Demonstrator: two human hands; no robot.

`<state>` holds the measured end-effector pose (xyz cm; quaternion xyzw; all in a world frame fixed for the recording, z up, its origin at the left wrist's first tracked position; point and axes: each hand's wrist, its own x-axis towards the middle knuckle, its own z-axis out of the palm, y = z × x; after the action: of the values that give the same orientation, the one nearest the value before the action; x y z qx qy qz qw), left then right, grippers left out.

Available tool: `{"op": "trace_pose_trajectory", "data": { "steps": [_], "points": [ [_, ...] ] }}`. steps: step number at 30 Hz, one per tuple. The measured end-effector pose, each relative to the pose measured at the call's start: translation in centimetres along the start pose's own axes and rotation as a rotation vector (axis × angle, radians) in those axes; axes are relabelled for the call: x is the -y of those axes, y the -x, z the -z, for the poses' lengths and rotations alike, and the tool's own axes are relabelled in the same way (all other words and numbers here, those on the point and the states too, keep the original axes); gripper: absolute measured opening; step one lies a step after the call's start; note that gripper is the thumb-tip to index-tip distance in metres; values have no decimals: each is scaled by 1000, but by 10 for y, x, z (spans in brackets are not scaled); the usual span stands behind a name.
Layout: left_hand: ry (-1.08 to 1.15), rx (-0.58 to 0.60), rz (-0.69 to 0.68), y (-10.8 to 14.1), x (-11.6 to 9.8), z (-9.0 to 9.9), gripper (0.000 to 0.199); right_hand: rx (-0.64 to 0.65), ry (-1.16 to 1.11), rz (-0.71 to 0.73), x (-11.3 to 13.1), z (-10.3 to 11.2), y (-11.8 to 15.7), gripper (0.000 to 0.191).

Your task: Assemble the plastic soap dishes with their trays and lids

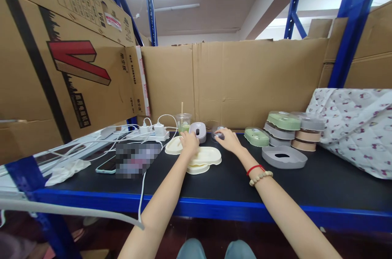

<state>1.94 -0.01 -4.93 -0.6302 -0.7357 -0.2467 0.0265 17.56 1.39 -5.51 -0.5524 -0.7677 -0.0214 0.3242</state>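
Note:
My left hand (190, 144) is closed, its fingers bent down at the edge of a cream plastic piece (173, 146); the fingertips are partly hidden. More cream pieces (208, 155) lie overlapped under and beside its wrist. Just beyond this hand, a grey oval plastic piece with a dark hole (201, 129) stands tilted. With thumb and fingers curved round its rim, my right hand (228, 139) grips a small clear plastic cover (217, 131) at the back of the black table. A green box with a clear lid (256, 137) sits to its right.
Stacked green, grey and peach boxes (282, 128) stand at right, behind a grey frame with a hole (284, 157). A patterned cloth (358, 128) lies beyond. At left are a phone (107, 165), a power strip (153, 135) and loose cables. A drink cup (184, 122) stands behind.

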Motion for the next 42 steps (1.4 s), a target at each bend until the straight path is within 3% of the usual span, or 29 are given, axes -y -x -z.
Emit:
{"op": "trace_pose_trajectory", "data": {
  "steps": [4,10,16,19,23,27,30,33,36,39,42],
  "points": [
    [97,-92,12,-4,5,-3,31,107,-100,63,6,-11,3,24],
    [441,3,13,-11,11,-9,11,197,-233,62,7,-14,5,27],
    [528,0,-18,-10,9,-2,19,250,-290,-1,11,-9,7,7],
    [590,-18,-75,-7,4,3,20,247,-287,-37,11,-10,7,15],
    [655,-110,-172,-6,-2,7,10,177,-411,-101,8,-14,2,14],
    [727,-305,-275,-6,-6,10,22,-82,-778,-291,-1,-15,-7,15],
    [753,-424,-337,-4,-9,12,26,-197,-868,-395,-8,-13,-13,22],
    [665,-393,-384,-1,-13,12,26,-243,-1059,-444,-9,-10,-19,27],
    [564,-295,-400,1,-17,10,24,-246,-1304,-392,-1,-6,-21,30],
    [528,-250,-399,1,-19,9,23,-186,-1400,-327,9,-4,-19,37],
    [553,-233,-421,1,-20,9,22,-206,-1448,-357,13,-3,-16,34]
  ]
}}
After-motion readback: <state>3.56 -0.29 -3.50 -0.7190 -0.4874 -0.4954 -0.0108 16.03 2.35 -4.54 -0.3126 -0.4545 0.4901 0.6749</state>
